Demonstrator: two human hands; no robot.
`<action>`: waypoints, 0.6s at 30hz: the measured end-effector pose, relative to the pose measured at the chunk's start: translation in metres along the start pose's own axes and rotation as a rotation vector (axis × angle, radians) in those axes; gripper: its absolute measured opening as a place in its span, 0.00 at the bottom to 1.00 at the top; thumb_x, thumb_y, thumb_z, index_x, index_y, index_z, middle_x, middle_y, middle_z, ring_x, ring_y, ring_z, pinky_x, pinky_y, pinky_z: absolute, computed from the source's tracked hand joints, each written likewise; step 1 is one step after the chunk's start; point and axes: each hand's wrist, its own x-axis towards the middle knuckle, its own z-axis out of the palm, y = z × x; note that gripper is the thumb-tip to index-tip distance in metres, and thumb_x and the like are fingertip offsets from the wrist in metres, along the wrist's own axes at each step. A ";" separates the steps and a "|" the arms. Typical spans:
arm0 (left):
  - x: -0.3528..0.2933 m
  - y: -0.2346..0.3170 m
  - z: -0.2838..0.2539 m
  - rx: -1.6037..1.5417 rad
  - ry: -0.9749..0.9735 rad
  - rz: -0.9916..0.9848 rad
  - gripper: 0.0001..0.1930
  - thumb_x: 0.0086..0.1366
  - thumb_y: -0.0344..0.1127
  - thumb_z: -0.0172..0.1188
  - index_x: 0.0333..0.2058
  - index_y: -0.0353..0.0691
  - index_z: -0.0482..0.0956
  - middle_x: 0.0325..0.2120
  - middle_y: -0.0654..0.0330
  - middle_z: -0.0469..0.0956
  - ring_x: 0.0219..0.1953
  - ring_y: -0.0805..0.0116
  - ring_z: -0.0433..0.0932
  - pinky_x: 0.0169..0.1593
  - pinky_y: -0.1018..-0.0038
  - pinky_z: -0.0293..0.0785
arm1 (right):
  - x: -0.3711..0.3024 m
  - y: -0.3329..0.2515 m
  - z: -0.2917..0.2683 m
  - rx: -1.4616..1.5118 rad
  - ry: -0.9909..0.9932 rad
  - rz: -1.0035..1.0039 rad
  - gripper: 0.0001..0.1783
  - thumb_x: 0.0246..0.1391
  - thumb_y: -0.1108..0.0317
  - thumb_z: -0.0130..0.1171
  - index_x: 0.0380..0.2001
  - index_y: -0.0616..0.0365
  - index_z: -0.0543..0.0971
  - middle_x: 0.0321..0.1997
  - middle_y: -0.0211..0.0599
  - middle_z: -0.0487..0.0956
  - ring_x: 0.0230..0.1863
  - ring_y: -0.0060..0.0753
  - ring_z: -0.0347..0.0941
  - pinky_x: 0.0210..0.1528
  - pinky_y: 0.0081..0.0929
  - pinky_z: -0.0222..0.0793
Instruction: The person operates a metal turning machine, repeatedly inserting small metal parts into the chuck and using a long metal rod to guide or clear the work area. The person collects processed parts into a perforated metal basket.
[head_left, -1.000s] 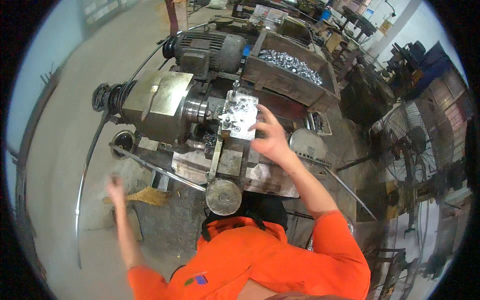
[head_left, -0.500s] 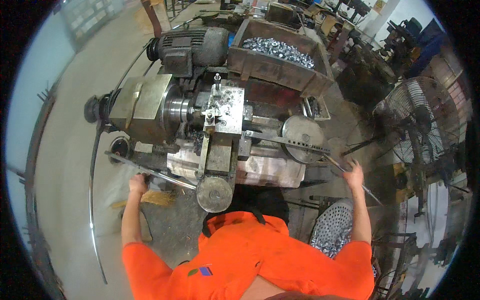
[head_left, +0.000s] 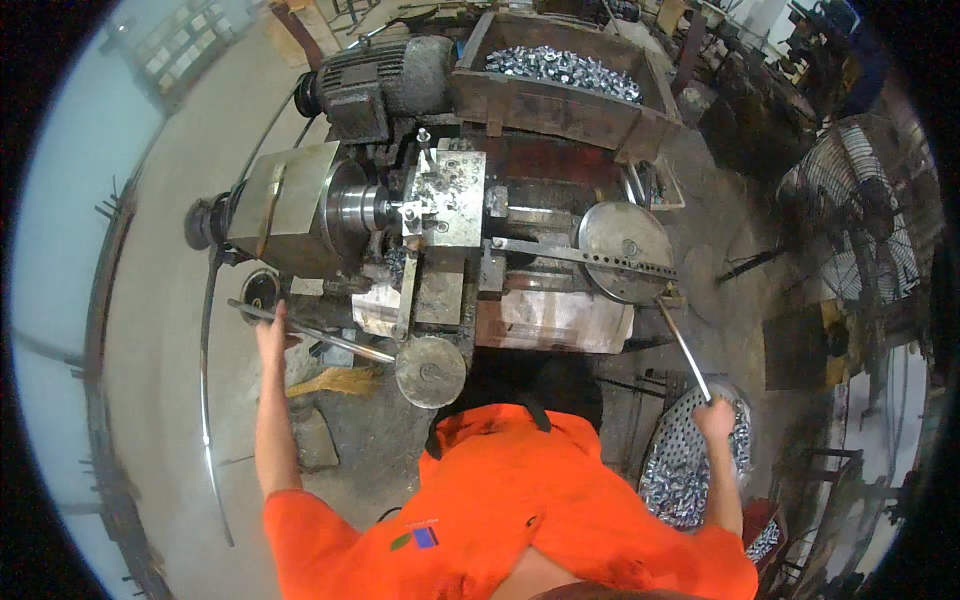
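Note:
A small lathe stands before me, with a metal tool block [head_left: 448, 200] beside its round chuck [head_left: 358, 207]. At the left, my left hand [head_left: 272, 328] is closed on a long steel lever [head_left: 345, 344], near its outer end. That lever runs to a round metal disc [head_left: 430, 372] at the front of the machine. My right hand [head_left: 713, 416] grips the lower end of another lever [head_left: 684, 345], which slants down from the large disc [head_left: 627, 250] on the right. A flat perforated bar [head_left: 570, 253] lies across that disc.
Beyond the lathe are a dirty motor [head_left: 390, 85] and a wooden crate [head_left: 545, 110] of small shiny metal parts. A perforated basket [head_left: 690, 440] with similar parts sits low at right. A fan [head_left: 840, 215] stands farther right; a straw broom [head_left: 335, 381] lies at left.
My left hand has moved up onto the left lever. The right-hand lever has swung to a steeper slant, with my right hand lower and now closed round its end.

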 end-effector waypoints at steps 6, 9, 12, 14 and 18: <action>0.027 -0.027 0.014 -0.150 0.035 0.006 0.15 0.59 0.40 0.52 0.28 0.29 0.71 0.15 0.55 0.73 0.13 0.63 0.74 0.15 0.71 0.71 | -0.087 -0.035 0.047 0.747 -0.224 0.128 0.12 0.32 0.66 0.54 0.22 0.62 0.73 0.15 0.32 0.67 0.18 0.27 0.60 0.20 0.29 0.57; 0.013 -0.018 0.013 -0.189 0.029 0.034 0.15 0.59 0.39 0.52 0.27 0.28 0.71 0.14 0.54 0.73 0.13 0.64 0.74 0.14 0.71 0.71 | -0.093 -0.077 -0.002 1.042 -0.331 0.212 0.11 0.32 0.68 0.54 0.23 0.60 0.73 0.17 0.22 0.63 0.20 0.18 0.57 0.19 0.22 0.52; 0.004 -0.005 0.012 -0.126 0.006 -0.014 0.16 0.59 0.41 0.51 0.26 0.29 0.71 0.15 0.53 0.73 0.12 0.63 0.74 0.14 0.72 0.71 | -0.097 -0.091 -0.018 0.972 -0.253 0.194 0.12 0.33 0.69 0.54 0.26 0.60 0.73 0.18 0.21 0.62 0.20 0.17 0.56 0.20 0.20 0.52; 0.003 0.002 0.010 -0.031 0.003 -0.032 0.18 0.60 0.43 0.50 0.26 0.29 0.71 0.15 0.52 0.74 0.12 0.62 0.75 0.14 0.72 0.72 | -0.100 -0.083 0.007 0.980 -0.221 0.218 0.11 0.34 0.70 0.54 0.27 0.60 0.74 0.18 0.21 0.61 0.20 0.17 0.55 0.20 0.20 0.52; 0.005 0.005 0.004 0.071 -0.069 -0.093 0.21 0.60 0.47 0.49 0.27 0.29 0.72 0.15 0.51 0.75 0.12 0.60 0.76 0.14 0.73 0.71 | -0.093 -0.077 -0.010 0.952 -0.277 -0.001 0.21 0.32 0.69 0.55 0.37 0.63 0.74 0.17 0.23 0.62 0.20 0.19 0.57 0.21 0.21 0.54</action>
